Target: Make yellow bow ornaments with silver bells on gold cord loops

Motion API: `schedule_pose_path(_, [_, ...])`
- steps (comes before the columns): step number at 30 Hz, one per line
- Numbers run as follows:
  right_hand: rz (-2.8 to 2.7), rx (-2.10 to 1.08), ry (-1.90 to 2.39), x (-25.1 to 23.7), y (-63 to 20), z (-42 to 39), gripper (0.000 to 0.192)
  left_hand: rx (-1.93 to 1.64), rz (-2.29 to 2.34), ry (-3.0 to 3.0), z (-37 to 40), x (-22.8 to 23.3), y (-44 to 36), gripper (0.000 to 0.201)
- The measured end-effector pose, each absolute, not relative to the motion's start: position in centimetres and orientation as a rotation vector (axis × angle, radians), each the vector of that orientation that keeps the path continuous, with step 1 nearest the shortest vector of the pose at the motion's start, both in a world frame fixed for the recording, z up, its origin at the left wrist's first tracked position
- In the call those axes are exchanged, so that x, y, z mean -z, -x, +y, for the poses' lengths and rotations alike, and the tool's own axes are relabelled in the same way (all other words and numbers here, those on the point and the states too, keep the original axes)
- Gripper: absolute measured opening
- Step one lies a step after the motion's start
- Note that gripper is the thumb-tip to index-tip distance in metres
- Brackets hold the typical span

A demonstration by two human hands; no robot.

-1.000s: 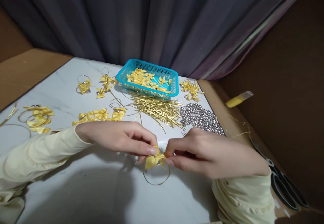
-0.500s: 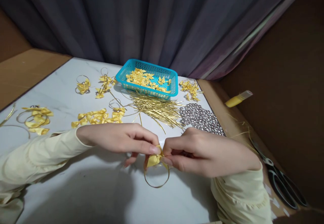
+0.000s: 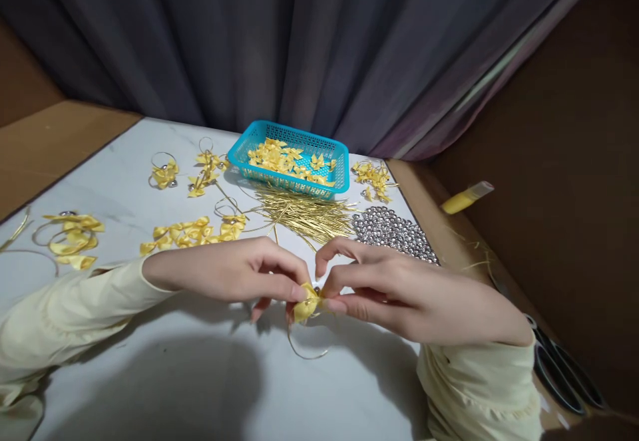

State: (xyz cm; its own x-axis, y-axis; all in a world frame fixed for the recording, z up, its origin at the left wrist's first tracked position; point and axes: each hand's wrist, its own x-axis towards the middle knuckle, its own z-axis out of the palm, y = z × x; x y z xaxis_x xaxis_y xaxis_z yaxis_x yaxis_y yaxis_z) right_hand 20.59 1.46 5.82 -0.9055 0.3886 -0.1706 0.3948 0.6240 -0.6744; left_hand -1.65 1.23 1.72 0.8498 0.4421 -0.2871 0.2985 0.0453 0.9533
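Note:
Between my hands, above the near part of the white table (image 3: 200, 394), is a yellow ribbon bow (image 3: 305, 306). My left hand (image 3: 239, 271) pinches its left side between thumb and fingers. At its right edge, my right hand (image 3: 394, 291) has thumb and index finger closed on the bow, with another finger raised and bent above. A thin gold cord (image 3: 305, 354) hangs below the bow in an open curve. A small dark, shiny spot shows at the bow's top; I cannot make out what it is. The fingertips partly hide the bow.
Beyond my hands lie a pile of gold cords (image 3: 309, 215), a heap of silver beads (image 3: 392, 231) and a blue basket (image 3: 342, 168) of yellow bows. Finished-looking bows with cord loops (image 3: 74, 238) lie left. Scissors (image 3: 562, 368) and a yellow tube (image 3: 462, 199) are at right.
The gold cord's round loop beneath the bow now shows as an open curve with a free end. My right hand has shifted slightly, and one finger has lifted.

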Motion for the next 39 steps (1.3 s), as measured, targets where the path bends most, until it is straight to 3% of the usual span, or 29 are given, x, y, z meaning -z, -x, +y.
schedule_pose_path(14, [2.773, 1.147, -0.666, -5.8, -19.7, 1.0, 0.016, -0.052, 0.679, -1.632, 0.8, -1.7, 1.4, 0.029])
schedule_pose_path(25, [2.733, 1.101, -0.737, -5.6, -19.5, 0.7, 0.017, -0.027, 0.689, -1.668, 0.6, -1.6, 1.1, 0.019])
schedule_pose_path(39, [3.005, 0.338, -1.15, -4.5, -18.5, -1.9, 0.027, -0.09, 0.758, -1.677, 0.7, -1.6, 1.6, 0.012])
